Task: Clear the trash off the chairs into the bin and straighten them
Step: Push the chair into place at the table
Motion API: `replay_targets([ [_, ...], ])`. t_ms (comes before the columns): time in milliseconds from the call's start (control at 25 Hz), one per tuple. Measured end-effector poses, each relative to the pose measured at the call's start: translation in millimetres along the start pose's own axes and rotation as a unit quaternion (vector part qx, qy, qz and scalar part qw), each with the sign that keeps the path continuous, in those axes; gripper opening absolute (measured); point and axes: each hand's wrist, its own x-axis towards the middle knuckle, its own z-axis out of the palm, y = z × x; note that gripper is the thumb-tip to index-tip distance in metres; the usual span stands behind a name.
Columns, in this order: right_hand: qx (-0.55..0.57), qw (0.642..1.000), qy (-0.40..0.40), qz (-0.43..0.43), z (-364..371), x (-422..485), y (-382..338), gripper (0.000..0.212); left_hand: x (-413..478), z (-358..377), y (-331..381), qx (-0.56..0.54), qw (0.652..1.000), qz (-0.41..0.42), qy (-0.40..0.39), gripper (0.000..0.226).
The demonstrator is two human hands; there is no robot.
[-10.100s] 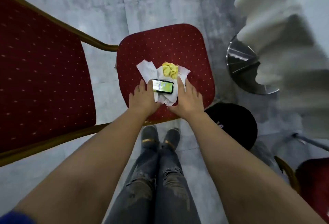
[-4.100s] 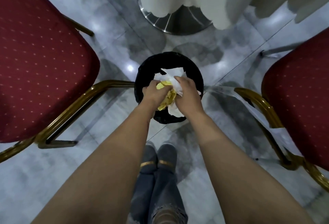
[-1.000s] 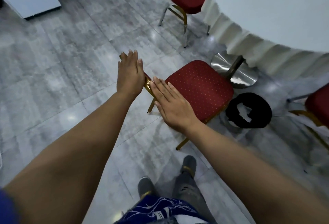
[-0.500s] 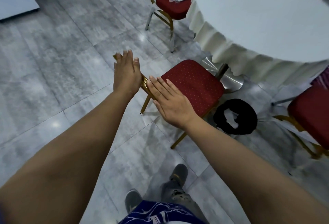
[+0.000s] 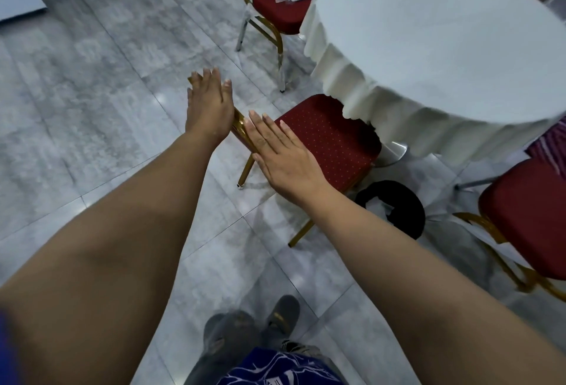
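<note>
Both hands lie flat, fingers straight, on the gold back rail of the red chair [image 5: 330, 139] at centre frame — left hand [image 5: 208, 106], right hand [image 5: 284, 155]; the black bin [image 5: 407, 219] stands lower right.

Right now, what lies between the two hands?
In the head view, only the chair's gold backrest rail lies between the left hand and right hand.

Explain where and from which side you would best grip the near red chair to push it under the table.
Grip the gold top rail of the backrest, coming from behind it, probably. It is the nearest raised bar, and the seat already faces the table. The left hand and right hand lie open there.
</note>
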Motion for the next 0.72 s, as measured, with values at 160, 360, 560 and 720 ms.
replay_targets([
  [160, 0.006, 1.000, 0.005, 0.009, 1, 10, 37, 0.055, 27, 19, 23, -0.003, 1.000, 0.005, 0.002, 0.058],
  [360, -0.004, 0.999, -0.013, 0.043, 4, 33, 80, 0.056, 72, 38, 50, -0.010, 1.000, 0.019, -0.020, 0.058],
  [560, -0.024, 0.998, -0.001, 0.066, 9, 54, 111, 0.055, 112, 51, 71, -0.001, 0.998, 0.041, -0.036, 0.059],
  [720, -0.026, 0.996, 0.000, 0.085, 11, 66, 130, 0.054, 134, 58, 86, -0.004, 0.998, 0.056, -0.036, 0.057],
])
